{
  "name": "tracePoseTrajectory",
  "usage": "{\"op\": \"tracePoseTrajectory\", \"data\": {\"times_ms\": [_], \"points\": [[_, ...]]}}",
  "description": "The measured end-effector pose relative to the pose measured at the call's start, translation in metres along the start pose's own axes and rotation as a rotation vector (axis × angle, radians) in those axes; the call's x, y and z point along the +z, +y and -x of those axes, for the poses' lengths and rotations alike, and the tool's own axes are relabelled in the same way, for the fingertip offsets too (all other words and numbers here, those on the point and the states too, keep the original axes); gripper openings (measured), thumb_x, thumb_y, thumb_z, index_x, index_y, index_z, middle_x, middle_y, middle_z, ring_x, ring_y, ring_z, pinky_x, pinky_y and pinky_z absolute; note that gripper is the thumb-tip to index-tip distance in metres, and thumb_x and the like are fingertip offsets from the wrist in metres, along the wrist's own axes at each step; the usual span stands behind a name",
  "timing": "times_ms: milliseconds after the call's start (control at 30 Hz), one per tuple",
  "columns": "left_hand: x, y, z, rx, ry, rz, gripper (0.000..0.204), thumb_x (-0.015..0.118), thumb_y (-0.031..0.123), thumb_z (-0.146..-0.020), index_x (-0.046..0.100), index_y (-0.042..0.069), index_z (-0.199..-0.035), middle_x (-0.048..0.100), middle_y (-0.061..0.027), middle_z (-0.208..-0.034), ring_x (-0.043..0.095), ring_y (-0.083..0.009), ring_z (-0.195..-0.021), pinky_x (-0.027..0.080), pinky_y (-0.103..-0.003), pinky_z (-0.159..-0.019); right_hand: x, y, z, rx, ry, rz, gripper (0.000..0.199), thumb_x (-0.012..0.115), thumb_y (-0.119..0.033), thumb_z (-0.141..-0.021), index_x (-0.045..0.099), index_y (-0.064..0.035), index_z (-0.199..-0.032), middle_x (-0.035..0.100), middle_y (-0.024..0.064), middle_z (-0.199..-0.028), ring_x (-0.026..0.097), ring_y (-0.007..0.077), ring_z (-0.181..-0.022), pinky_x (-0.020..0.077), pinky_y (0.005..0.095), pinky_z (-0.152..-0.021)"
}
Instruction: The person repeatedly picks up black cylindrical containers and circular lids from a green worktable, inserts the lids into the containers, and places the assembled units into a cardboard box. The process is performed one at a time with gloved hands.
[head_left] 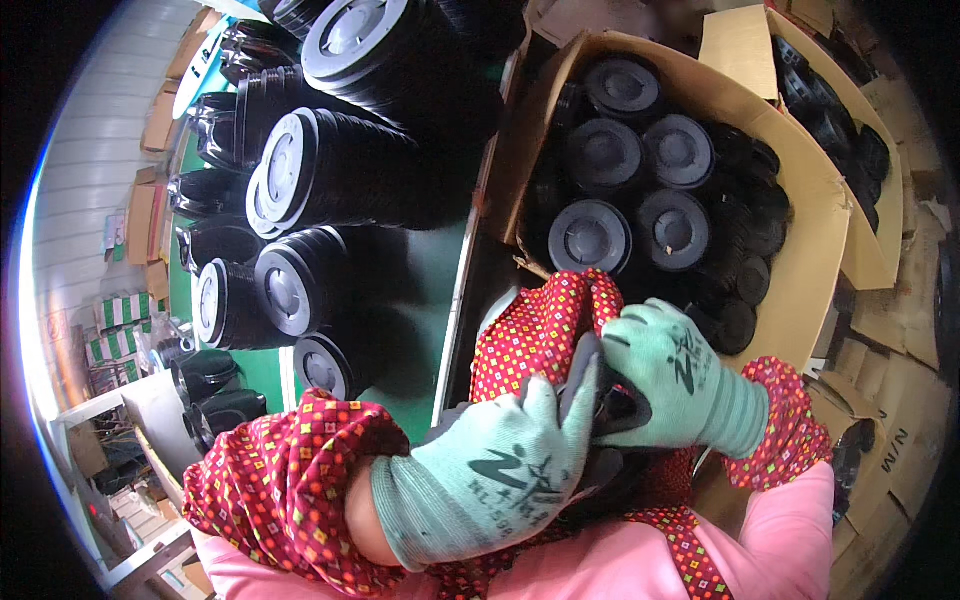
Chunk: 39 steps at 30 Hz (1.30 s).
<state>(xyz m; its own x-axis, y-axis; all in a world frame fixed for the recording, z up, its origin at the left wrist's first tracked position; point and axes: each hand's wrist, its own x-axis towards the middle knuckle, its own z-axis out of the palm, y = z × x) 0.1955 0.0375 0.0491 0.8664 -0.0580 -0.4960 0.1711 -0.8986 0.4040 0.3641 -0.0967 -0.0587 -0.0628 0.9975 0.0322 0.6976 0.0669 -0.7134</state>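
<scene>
My left hand (500, 470) and my right hand (665, 375) meet close in front of my body, both in mint-green work gloves with dark palms. The fingers of each are bent inward. Between them sits a small dark, shiny thing (618, 408), mostly covered by the gloves, whose kind I cannot make out. Right behind the hands bulges red cloth (530, 335) with a small bright pattern, like my sleeve covers. Beyond it, an open cardboard box (800, 270) holds stacks of round black plastic pieces (590, 238) with raised centres.
To the left, a green-topped table (415, 310) with a pale edge carries several lying stacks of black round discs (290, 165). Another open carton (875, 210) with black parts stands at the far right. Flattened cardboard (880, 470) lies at the right, and a white frame (150, 555) at lower left.
</scene>
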Motion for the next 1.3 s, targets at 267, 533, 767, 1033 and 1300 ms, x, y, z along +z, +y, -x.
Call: {"op": "tracePoseTrajectory", "data": {"times_ms": [267, 533, 767, 1033, 1300], "points": [[0.015, -0.062, -0.021, 0.264, 0.060, 0.345, 0.075, 0.079, 0.032, -0.093, 0.047, -0.005, -0.150, 0.074, -0.0210, -0.097, 0.075, -0.0387, -0.076, 0.061, -0.044, -0.066, -0.021, -0.032, 0.026, 0.174, 0.036, 0.114, 0.079, 0.078, -0.057, -0.083, 0.062, 0.0037, -0.132, 0.060, 0.0140, -0.092, 0.062, 0.0336, -0.083, 0.0487, 0.0480, -0.076], [0.045, -0.107, -0.064, 0.592, 0.179, 0.350, 0.041, 0.073, 0.026, -0.098, 0.064, -0.001, -0.128, 0.075, -0.0172, -0.096, 0.075, -0.0374, -0.079, 0.061, -0.045, -0.071, -0.034, -0.066, 0.032, 0.304, -0.041, 0.278, 0.059, 0.078, -0.038, -0.088, 0.065, -0.0010, -0.132, 0.058, 0.0141, -0.090, 0.061, 0.0304, -0.076, 0.0468, 0.0461, -0.067], [0.025, -0.081, -0.048, 0.472, 0.201, 0.075, 0.063, 0.084, 0.021, -0.074, 0.067, 0.002, -0.132, 0.072, -0.0175, -0.114, 0.074, -0.0373, -0.093, 0.061, -0.045, -0.078, -0.032, -0.046, 0.044, 0.156, 0.145, 0.279, 0.049, 0.069, -0.045, -0.097, 0.069, -0.0008, -0.119, 0.064, 0.0140, -0.092, 0.065, 0.0309, -0.082, 0.0507, 0.0442, -0.070], [0.019, -0.049, -0.037, 0.091, 0.085, 0.202, 0.019, 0.068, 0.024, -0.092, 0.069, 0.008, -0.102, 0.068, -0.0172, -0.087, 0.068, -0.0413, -0.083, 0.054, -0.049, -0.071, -0.038, -0.040, 0.026, 0.181, -0.085, 0.141, 0.062, 0.081, -0.045, -0.082, 0.062, -0.0011, -0.122, 0.068, 0.0144, -0.100, 0.068, 0.0337, -0.086, 0.0527, 0.0464, -0.073], [0.035, -0.071, -0.052, 0.182, 0.115, 0.140, 0.048, 0.080, 0.038, -0.069, 0.071, 0.010, -0.106, 0.073, -0.0144, -0.090, 0.071, -0.0392, -0.083, 0.056, -0.047, -0.072, -0.031, -0.057, 0.019, 0.274, -0.077, 0.317, 0.045, 0.067, -0.051, -0.095, 0.060, -0.0077, -0.106, 0.059, 0.0094, -0.085, 0.062, 0.0248, -0.070, 0.0499, 0.0400, -0.061]]}}
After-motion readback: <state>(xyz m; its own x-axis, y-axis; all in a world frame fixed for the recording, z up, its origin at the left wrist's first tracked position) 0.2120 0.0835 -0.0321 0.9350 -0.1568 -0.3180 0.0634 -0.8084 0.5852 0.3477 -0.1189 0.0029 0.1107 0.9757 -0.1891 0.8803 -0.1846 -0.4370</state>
